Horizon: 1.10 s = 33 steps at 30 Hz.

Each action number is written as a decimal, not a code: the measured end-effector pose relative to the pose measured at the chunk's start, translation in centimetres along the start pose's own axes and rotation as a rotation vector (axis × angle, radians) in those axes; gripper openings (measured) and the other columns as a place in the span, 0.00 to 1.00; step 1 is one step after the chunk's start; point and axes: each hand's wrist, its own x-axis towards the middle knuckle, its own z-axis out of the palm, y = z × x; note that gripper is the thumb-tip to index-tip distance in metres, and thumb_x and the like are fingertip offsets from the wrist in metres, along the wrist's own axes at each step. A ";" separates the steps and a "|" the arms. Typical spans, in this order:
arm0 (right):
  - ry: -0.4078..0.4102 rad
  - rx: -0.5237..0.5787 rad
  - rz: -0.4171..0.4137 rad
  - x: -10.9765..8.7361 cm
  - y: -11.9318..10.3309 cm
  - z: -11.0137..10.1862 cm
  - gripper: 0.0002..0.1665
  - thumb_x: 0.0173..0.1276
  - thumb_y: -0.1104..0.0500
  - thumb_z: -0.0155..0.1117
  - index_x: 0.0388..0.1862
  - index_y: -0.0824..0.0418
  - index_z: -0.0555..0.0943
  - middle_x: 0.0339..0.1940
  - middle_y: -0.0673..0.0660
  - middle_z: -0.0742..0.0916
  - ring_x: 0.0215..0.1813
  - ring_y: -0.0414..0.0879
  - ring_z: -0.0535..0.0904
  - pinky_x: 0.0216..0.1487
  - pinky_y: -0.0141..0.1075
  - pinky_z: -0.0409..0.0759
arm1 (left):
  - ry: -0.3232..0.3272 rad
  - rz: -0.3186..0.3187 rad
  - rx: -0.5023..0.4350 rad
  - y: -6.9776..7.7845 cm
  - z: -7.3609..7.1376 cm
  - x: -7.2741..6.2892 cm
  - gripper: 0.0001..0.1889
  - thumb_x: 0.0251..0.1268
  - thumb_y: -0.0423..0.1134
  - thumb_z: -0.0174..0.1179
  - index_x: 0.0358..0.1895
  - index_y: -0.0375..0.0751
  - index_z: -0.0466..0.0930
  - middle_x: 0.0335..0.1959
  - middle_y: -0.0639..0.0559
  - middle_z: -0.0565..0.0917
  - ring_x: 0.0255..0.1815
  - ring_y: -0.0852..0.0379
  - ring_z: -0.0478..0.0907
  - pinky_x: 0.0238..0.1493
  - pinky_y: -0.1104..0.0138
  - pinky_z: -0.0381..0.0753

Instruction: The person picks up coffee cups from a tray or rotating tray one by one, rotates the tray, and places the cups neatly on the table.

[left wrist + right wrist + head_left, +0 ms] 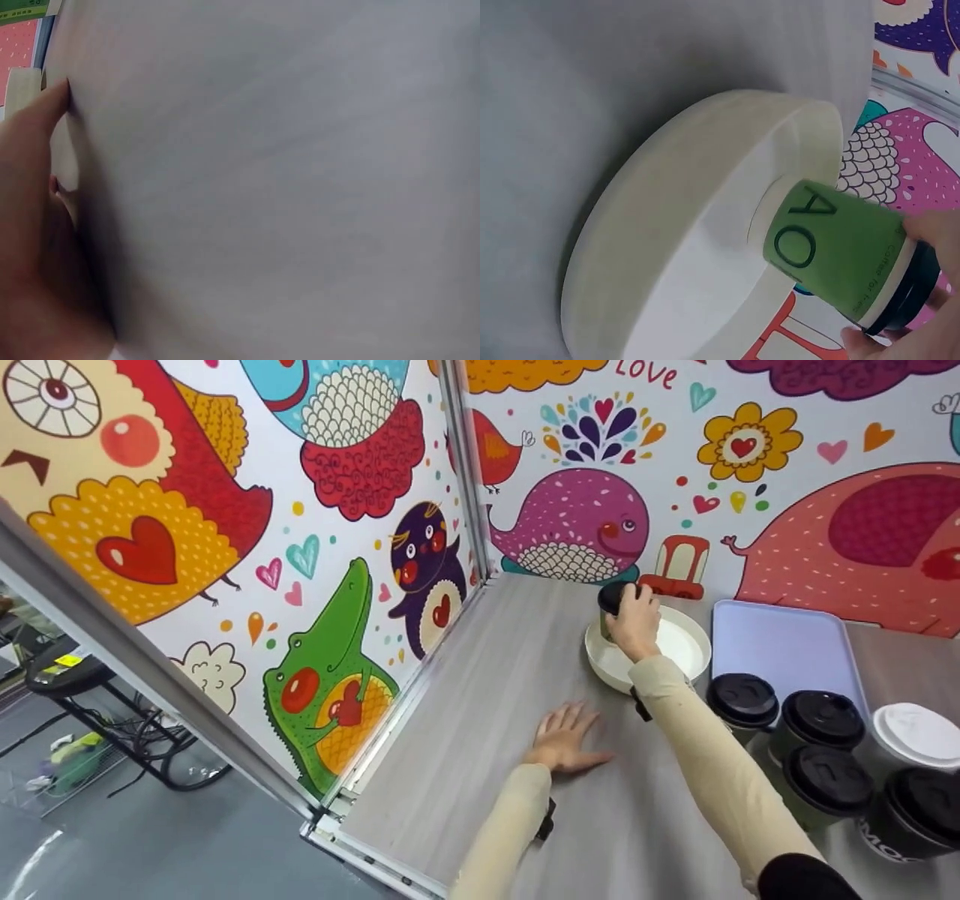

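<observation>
My right hand (636,624) grips a green paper coffee cup (832,251) near its black lid (911,289). The cup's base is inside the rim of a round, cream-white dish (652,202), toward the dish's left side in the head view. Dark letters show on the cup's green wall in the right wrist view. Lower down, my left hand (566,741) rests on the wood-grain tabletop (480,712) with fingers spread, holding nothing. In the left wrist view that hand (30,217) lies along the left edge, beside the table surface.
Right of the dish lies a pale lilac tray (780,641). Several black-lidded cups (821,718) and a white-lidded cup (919,735) stand together at the front right. Printed wall panels (585,525) bound the table's back and left. A dark stool (75,675) is outside at left.
</observation>
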 end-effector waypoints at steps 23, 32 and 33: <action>0.470 -0.083 -0.108 -28.3 4.1 -8.4 0.27 0.45 0.65 0.83 0.44 0.63 0.81 0.65 0.73 0.81 0.58 0.72 0.76 0.58 0.62 0.63 | 0.012 0.089 -0.085 -1.7 0.0 -0.5 0.47 0.67 0.71 0.53 0.84 0.56 0.52 0.88 0.50 0.48 0.89 0.45 0.39 0.87 0.46 0.38; 0.468 -0.167 -0.051 -29.0 6.3 -8.7 0.28 0.47 0.62 0.84 0.47 0.64 0.81 0.66 0.73 0.80 0.63 0.71 0.73 0.59 0.64 0.62 | 0.024 0.129 -0.085 -1.7 0.6 0.2 0.47 0.68 0.71 0.51 0.84 0.54 0.52 0.88 0.46 0.48 0.89 0.42 0.41 0.87 0.43 0.39; 0.470 -0.175 -0.056 -28.8 6.4 -9.0 0.29 0.48 0.61 0.84 0.48 0.64 0.81 0.66 0.74 0.80 0.64 0.71 0.72 0.59 0.65 0.63 | 0.027 0.132 -0.087 -1.5 0.0 0.1 0.47 0.68 0.71 0.52 0.84 0.52 0.53 0.87 0.45 0.49 0.89 0.41 0.41 0.86 0.42 0.39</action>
